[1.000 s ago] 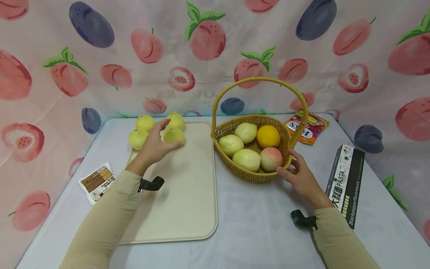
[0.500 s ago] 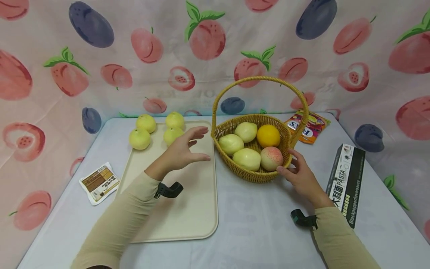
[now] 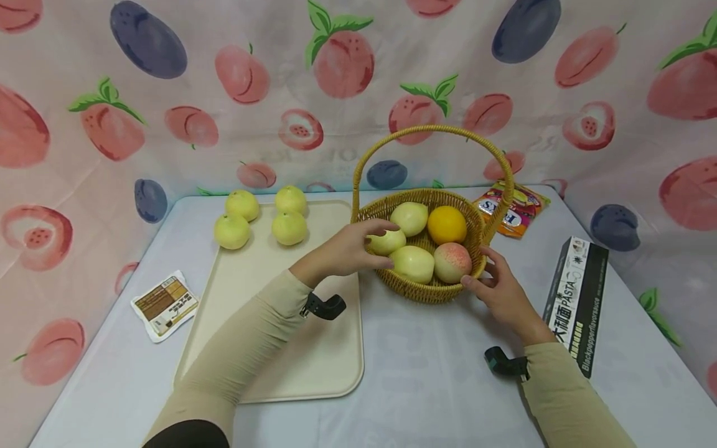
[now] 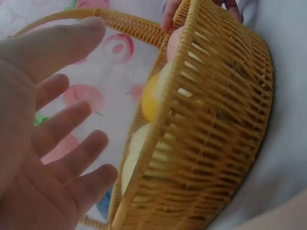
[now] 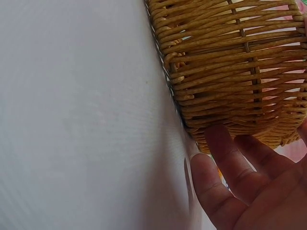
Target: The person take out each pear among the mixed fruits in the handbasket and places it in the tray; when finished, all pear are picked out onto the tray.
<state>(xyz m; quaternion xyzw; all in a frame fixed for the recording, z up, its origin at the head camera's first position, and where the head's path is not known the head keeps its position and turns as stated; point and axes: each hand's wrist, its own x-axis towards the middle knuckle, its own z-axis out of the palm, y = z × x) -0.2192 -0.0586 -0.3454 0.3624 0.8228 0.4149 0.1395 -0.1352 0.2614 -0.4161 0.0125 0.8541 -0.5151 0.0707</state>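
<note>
The woven basket (image 3: 426,292) with a tall arched handle holds an orange (image 3: 447,225), a peach (image 3: 452,262) and several pale yellow lemon-like fruits (image 3: 411,264). My left hand (image 3: 350,249) reaches over the basket's left rim. Its spread fingers and thumb stand around the leftmost pale fruit (image 3: 389,242), partly covering it. In the left wrist view the left hand (image 4: 57,139) has nothing in its fingers. At the right end, my right hand (image 3: 501,298) grips the basket rim near the handle's foot. Fingers of the right hand (image 5: 254,177) lie against the wicker wall in the right wrist view.
Left of the basket lies a beige tray (image 3: 302,348), with several round yellow-green fruits (image 3: 289,228) at its far end. A flat food packet (image 3: 165,306) lies further left. A colourful snack bag (image 3: 512,208) and a long pasta box (image 3: 577,305) are on the right.
My left hand has moved right, from the round fruits on the tray, across it to the basket's left side. The right hand has kept its place on the rim.
</note>
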